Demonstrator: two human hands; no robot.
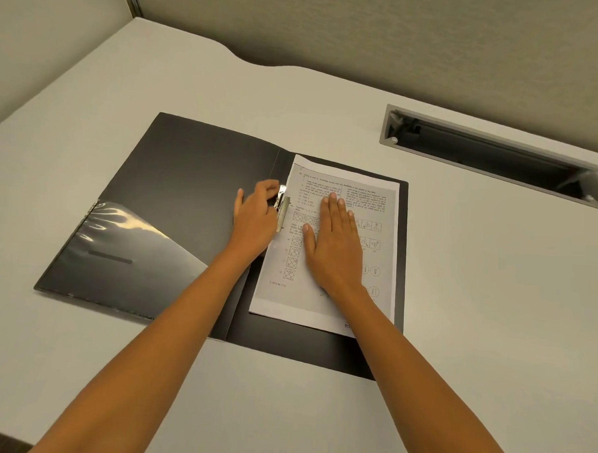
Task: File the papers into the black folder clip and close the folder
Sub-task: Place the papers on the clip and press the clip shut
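Observation:
A black folder lies open flat on the desk, its left cover bearing a clear plastic pocket. A stack of printed papers rests on the right half, its left edge at the spine. A metal clip sits along that edge. My left hand curls its fingers around the clip's lever. My right hand lies flat on the papers with fingers spread, pressing them down.
The white desk meets a beige partition wall at the back. A rectangular cable slot with a grey frame is sunk into the desk at the far right. The desk's back edge has a curved cut-out.

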